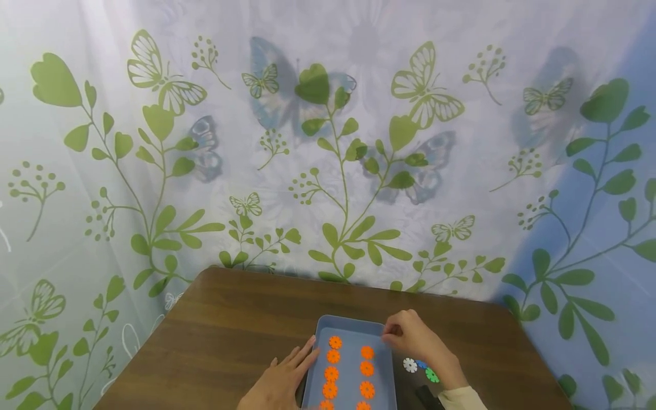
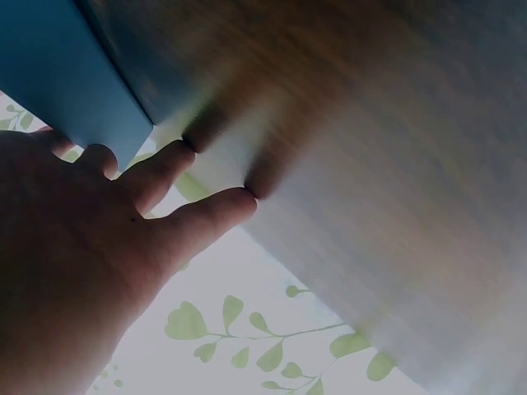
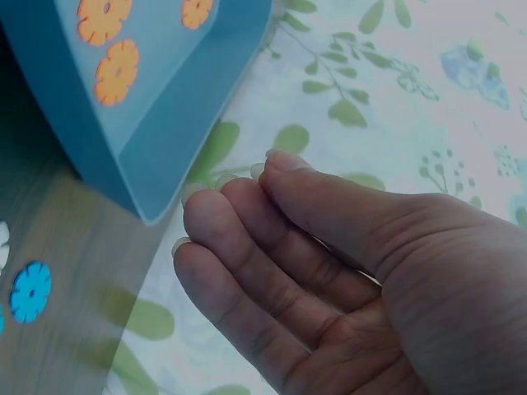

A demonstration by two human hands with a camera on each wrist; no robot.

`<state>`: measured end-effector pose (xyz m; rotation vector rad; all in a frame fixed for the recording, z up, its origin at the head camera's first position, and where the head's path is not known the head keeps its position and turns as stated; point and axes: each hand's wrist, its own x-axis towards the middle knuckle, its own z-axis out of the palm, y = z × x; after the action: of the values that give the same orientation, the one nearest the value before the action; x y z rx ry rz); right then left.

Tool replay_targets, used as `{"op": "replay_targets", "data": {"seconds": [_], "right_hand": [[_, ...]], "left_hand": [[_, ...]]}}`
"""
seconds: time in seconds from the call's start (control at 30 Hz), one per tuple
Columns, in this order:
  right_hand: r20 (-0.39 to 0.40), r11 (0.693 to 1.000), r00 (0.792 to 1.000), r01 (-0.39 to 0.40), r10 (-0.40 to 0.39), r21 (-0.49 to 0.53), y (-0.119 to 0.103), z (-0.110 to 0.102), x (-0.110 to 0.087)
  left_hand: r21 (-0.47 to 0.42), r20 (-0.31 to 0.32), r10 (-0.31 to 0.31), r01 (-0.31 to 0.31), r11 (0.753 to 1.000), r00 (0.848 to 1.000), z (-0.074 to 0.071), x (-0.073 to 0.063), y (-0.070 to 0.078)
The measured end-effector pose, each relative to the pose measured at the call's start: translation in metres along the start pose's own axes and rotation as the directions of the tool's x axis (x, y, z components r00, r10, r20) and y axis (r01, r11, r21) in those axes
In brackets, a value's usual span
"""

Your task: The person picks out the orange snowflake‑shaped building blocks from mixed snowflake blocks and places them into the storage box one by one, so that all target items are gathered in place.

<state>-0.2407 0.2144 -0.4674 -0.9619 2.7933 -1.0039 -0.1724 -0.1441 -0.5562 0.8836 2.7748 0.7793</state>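
A blue-grey tray [image 1: 353,323] holds two columns of orange notched discs [image 1: 367,389], lying flat. My left hand [image 1: 283,380] lies along its left side, fingers fairly straight, with fingertips at the rim. The left wrist view shows two fingers of the left hand [image 2: 107,222] reaching past the tray's corner over the tabletop. My right hand [image 1: 415,339] is at the tray's far right edge. In the right wrist view the right hand [image 3: 346,271] has its fingers bent, with the thumb against the index fingertip; nothing shows between them.
Right of the tray, on the brown wooden table [image 1: 246,319], lie a white disc [image 1: 410,365], a blue disc [image 1: 421,364] and a green disc [image 1: 432,374]. A dark object [image 1: 427,397] is by the right sleeve [image 1: 461,398]. A curtain [image 1: 328,171] with leaves and butterflies hangs behind.
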Motion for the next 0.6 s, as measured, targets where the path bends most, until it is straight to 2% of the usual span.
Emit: {"op": "replay_targets", "data": {"seconds": [0.2,0.6], "right_hand": [[-0.040,0.999,0.998,-0.041,0.040,-0.001,-0.001,-0.007,-0.019],[-0.024,0.994,0.996,-0.087,0.089,0.066,0.006,0.006,-0.060]], "left_hand": [[0.017,-0.025,-0.011,0.012,1.000,1.000,-0.001,0.004,0.000],[0.051,-0.001,-0.038,0.038,0.998,0.999,-0.013,0.002,0.012]]}}
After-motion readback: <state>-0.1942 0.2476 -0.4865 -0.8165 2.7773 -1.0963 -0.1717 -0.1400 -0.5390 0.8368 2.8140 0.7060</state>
